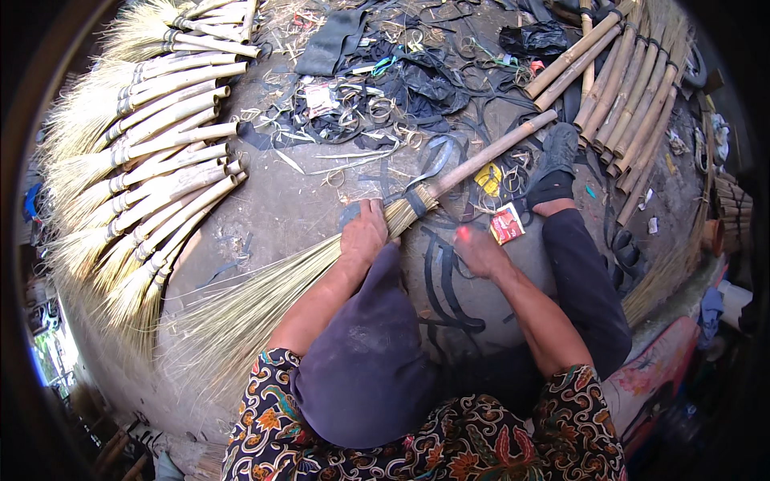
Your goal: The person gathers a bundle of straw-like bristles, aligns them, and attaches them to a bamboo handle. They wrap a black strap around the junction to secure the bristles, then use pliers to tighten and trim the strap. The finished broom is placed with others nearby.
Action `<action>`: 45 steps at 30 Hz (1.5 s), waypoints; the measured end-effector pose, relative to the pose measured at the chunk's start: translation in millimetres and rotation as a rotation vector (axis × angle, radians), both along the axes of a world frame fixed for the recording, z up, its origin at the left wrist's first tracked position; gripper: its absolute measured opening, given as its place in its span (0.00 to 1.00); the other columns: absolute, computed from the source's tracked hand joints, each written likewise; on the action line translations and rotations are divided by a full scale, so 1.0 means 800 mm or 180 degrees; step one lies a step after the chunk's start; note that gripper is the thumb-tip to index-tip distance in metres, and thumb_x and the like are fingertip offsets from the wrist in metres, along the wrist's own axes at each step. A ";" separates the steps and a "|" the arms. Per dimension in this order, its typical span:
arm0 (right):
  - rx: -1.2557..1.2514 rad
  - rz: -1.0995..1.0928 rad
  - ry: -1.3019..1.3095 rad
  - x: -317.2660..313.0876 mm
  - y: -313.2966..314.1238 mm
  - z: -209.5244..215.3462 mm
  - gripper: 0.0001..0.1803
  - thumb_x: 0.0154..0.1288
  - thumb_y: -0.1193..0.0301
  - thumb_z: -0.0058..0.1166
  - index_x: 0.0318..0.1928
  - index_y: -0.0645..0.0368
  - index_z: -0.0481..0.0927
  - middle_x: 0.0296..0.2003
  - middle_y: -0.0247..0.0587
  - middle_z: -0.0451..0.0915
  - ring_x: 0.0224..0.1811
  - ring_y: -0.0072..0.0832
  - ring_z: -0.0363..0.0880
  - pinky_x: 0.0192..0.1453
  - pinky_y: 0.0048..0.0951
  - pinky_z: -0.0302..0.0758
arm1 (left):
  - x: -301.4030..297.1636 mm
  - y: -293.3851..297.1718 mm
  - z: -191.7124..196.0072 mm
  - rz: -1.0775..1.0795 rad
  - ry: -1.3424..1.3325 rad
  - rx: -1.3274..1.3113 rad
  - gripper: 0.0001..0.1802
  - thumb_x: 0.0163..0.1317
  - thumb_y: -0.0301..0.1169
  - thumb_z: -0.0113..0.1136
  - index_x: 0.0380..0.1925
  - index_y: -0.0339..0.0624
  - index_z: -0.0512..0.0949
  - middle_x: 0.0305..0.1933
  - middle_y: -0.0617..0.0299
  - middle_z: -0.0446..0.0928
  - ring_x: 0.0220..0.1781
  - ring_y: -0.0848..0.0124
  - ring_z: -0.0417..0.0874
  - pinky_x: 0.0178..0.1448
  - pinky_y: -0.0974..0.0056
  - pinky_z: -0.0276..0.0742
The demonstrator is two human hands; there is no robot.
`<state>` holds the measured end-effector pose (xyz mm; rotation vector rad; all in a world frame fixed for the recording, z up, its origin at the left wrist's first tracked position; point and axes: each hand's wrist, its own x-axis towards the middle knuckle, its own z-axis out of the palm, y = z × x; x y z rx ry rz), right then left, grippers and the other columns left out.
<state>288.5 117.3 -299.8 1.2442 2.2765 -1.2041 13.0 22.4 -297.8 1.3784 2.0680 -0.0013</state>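
Observation:
A broom lies slantwise before me, its pale straw bristles [273, 280] fanning toward the lower left and its bamboo handle [501, 151] pointing to the upper right. Black rubber strip [418, 200] is wound round the neck where straw meets handle. My left hand [366, 232] grips the straw just below that binding. To the right of the neck, my right hand [481, 251] is closed in a fist, apart from the broom. A thin dark line runs from the neck toward its fingers; what they hold cannot be made out. A red and white packet [506, 224] lies beside this hand.
Finished-looking brooms [172, 128] lie stacked along the left. More bamboo-handled brooms [638, 96] lean at the upper right. Rubber scraps [433, 84] litter the far floor, with a dark rubber sheet [330, 42]. Loose black strips [449, 289] lie between my legs; my shoe [557, 152] rests near the handle.

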 end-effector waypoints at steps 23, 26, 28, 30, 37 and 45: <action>0.0101 -0.0423 -0.0238 -0.009 -0.016 0.038 0.24 0.77 0.54 0.50 0.53 0.66 0.78 0.45 0.71 0.84 0.52 0.63 0.84 0.56 0.56 0.78 | -0.029 -0.003 -0.001 -0.0609 0.0257 -0.0019 0.44 0.56 0.53 0.77 0.63 0.39 0.69 0.57 0.39 0.79 0.57 0.41 0.84 0.59 0.45 0.84; -0.0273 -0.1283 -0.0155 -0.009 -0.017 0.042 0.23 0.78 0.55 0.49 0.51 0.65 0.80 0.46 0.69 0.85 0.52 0.62 0.84 0.57 0.57 0.78 | -0.027 -0.009 -0.009 -0.0631 0.0286 -0.0541 0.38 0.62 0.52 0.71 0.64 0.41 0.69 0.57 0.40 0.79 0.56 0.42 0.85 0.58 0.45 0.84; -0.1134 -0.2246 0.0064 -0.007 -0.020 0.042 0.22 0.78 0.55 0.49 0.51 0.64 0.80 0.46 0.68 0.85 0.52 0.62 0.84 0.56 0.58 0.78 | -0.020 -0.017 -0.019 -0.0528 0.0565 0.0149 0.16 0.76 0.34 0.48 0.59 0.41 0.72 0.53 0.43 0.82 0.54 0.46 0.87 0.58 0.48 0.85; 0.0095 -0.0858 -0.0194 -0.007 -0.026 0.040 0.22 0.79 0.55 0.47 0.46 0.65 0.80 0.43 0.69 0.85 0.50 0.62 0.85 0.55 0.59 0.79 | -0.015 -0.024 -0.026 -0.0499 0.0433 0.0181 0.16 0.77 0.33 0.47 0.59 0.41 0.72 0.53 0.44 0.82 0.55 0.47 0.87 0.58 0.48 0.85; -0.0939 -0.1911 -0.0100 -0.011 -0.039 0.012 0.24 0.79 0.54 0.46 0.51 0.66 0.78 0.38 0.66 0.86 0.41 0.61 0.87 0.46 0.56 0.82 | -0.012 -0.016 -0.018 -0.0116 0.0316 0.0125 0.17 0.75 0.31 0.50 0.60 0.37 0.68 0.57 0.41 0.79 0.53 0.44 0.87 0.56 0.46 0.85; -0.0491 -0.1800 0.0158 0.003 -0.039 0.009 0.25 0.79 0.54 0.46 0.51 0.68 0.77 0.38 0.66 0.85 0.38 0.57 0.87 0.45 0.54 0.82 | -0.019 -0.021 0.001 -0.0702 0.0441 -0.0110 0.20 0.79 0.39 0.46 0.62 0.40 0.71 0.54 0.43 0.81 0.52 0.43 0.87 0.55 0.45 0.85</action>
